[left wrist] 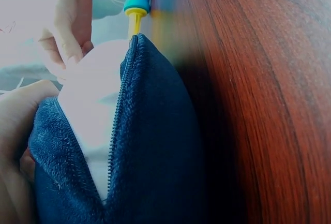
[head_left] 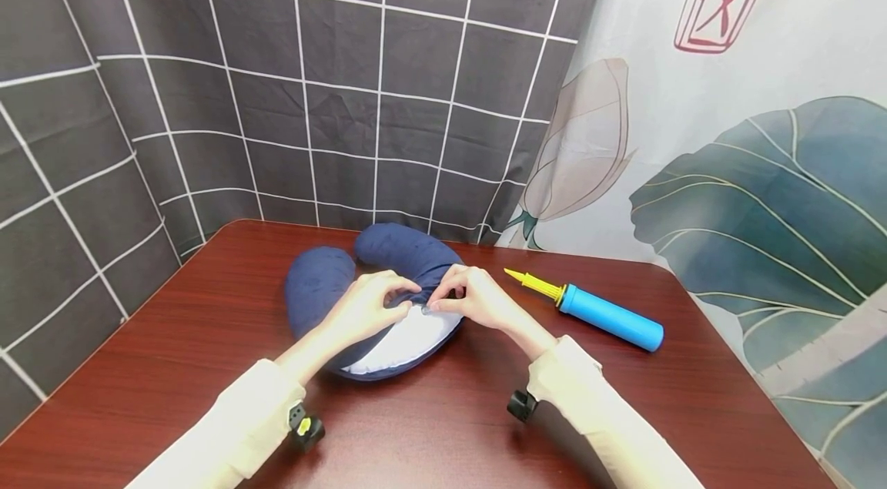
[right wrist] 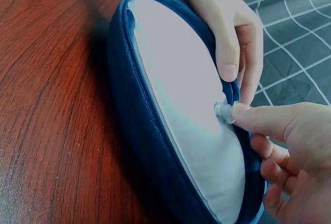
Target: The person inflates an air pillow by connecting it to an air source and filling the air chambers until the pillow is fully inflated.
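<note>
A navy plush neck pillow [head_left: 322, 281] lies on the table with its zipped cover [left wrist: 155, 125] open, baring a white inflatable inner [right wrist: 176, 84]. A small clear air valve [right wrist: 223, 111] stands out from the inner near the cover's edge. My right hand [head_left: 478, 296] pinches this valve between thumb and forefinger. Beside it, my left hand [head_left: 363, 308] holds the cover's edge, thumb on the near side and fingers behind the fabric. In the left wrist view the zipper teeth [left wrist: 111, 151] spread apart in a V.
To the right of the pillow lies a blue hand pump [head_left: 610, 317] with a yellow nozzle [head_left: 537, 285] pointing back left. The reddish-brown wooden table [head_left: 430, 427] ends against a dark grid-patterned curtain [head_left: 333, 88] and a floral curtain [head_left: 776, 189].
</note>
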A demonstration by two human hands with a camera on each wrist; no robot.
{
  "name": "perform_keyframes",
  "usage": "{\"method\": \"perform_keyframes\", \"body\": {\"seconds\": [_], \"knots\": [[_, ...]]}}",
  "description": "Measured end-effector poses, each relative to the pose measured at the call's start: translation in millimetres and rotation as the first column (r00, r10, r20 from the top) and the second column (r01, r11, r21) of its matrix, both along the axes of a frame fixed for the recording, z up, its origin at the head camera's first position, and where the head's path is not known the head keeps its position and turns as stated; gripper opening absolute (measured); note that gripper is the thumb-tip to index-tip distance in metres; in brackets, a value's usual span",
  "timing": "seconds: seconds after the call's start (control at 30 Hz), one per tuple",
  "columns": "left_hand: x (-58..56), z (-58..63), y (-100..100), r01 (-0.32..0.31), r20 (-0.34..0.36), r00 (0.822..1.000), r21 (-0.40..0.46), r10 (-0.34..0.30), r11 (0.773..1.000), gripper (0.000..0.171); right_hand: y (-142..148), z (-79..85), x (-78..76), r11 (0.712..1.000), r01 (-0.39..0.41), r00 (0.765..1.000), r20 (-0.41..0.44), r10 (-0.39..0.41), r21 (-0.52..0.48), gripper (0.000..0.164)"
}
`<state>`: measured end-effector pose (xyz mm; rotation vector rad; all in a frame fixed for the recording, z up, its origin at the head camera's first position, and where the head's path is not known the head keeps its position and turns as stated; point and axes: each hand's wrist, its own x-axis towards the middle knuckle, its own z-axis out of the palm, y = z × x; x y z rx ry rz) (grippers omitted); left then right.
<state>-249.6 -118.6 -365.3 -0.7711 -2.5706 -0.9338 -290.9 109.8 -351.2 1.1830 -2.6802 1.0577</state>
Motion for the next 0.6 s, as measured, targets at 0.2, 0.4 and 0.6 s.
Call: {"method": "perform_keyframes", "body": {"seconds": [0.2,0.4,0.6], "knots": [[-0.7,-0.1,-0.1,0.009,-0.021,1.0,-0.011,-0.009,1.0,0.027,-5.6,0.9,-0.2,0.997,0.049,0.999,-0.002,-0.049,0.054,0.004],[-0.5,-0.3,0.4,0.009,-0.027,1.0,-0.028,-0.01,1.0,0.027,-8.8,0.0,0.5,0.996,0.037,0.999,-0.021,-0.036,0.078,0.004],[-0.4,-0.4,1.0,0.0,-0.016,1.0,-0.036,-0.001,0.999,0.027,-13.4,-0.3,3.2,0.994,0.05,0.997,-0.071,-0.044,0.095,0.005]]}}
